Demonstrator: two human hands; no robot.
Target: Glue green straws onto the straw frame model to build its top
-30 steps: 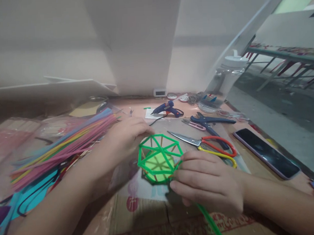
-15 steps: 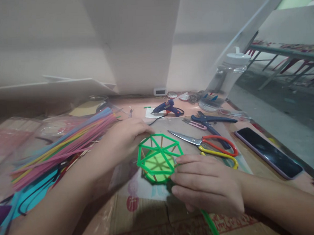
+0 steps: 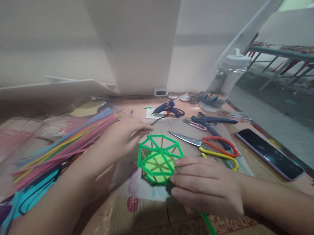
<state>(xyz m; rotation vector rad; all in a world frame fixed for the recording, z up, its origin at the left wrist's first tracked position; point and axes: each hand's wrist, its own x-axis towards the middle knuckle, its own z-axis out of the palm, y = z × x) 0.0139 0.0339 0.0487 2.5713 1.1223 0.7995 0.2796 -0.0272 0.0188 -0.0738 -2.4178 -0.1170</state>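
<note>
A green octagonal frame (image 3: 159,173) made of fuzzy pipe cleaners stands on the work surface, with crossing green spokes on top, thin brown sticks as uprights and a yellow-green base. My right hand (image 3: 206,184) is closed on its right side; the fingertips hide that edge. A loose green pipe cleaner (image 3: 210,226) comes out from under this hand. Just above the frame's far left corner is my left hand (image 3: 126,136), its fingers stretched forward and a gap between thumb and forefinger. Beneath it, one spoke's end juts slightly past the rim.
Scissors (image 3: 221,154) with red and yellow handles lie right of the frame, near blue pliers (image 3: 211,120) and a phone (image 3: 269,154). Behind is a blue glue gun (image 3: 164,107). A water bottle (image 3: 223,80) stands back right. Coloured pipe cleaners (image 3: 67,145) lie at left.
My left hand has drawn slightly up and left off the frame's rim. The far end of one spoke has shifted a little left. My right hand has barely moved.
</note>
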